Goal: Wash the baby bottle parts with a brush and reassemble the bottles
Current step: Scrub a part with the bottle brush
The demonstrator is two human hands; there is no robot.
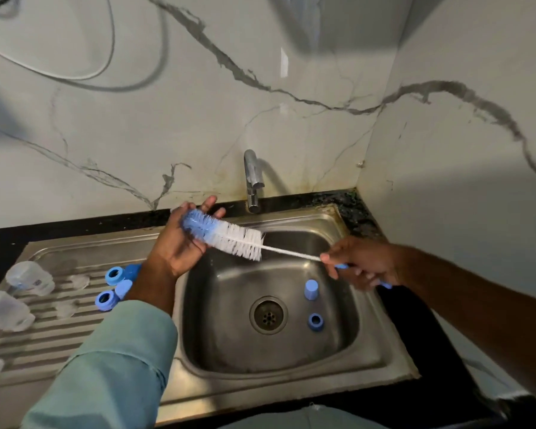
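My right hand [364, 263] grips the blue handle of a long bottle brush [226, 236] over the sink. Its blue and white bristle head lies across the palm of my left hand [180, 239], whose fingers are spread and straight. A blue cap [311, 289] and a blue ring [315, 321] lie in the steel sink bowl [229, 351]. On the ribbed drainboard [59, 332] to the left lie clear bottles [28, 278], two clear nipples [79, 281], and several blue rings and caps [115, 275], partly hidden by my left forearm.
A chrome tap [252, 181] stands behind the bowl, no water visibly running. The drain [268, 315] sits in the bowl's middle. Marble-patterned walls close off the back and right. A dark counter edge [430, 351] runs around the sink.
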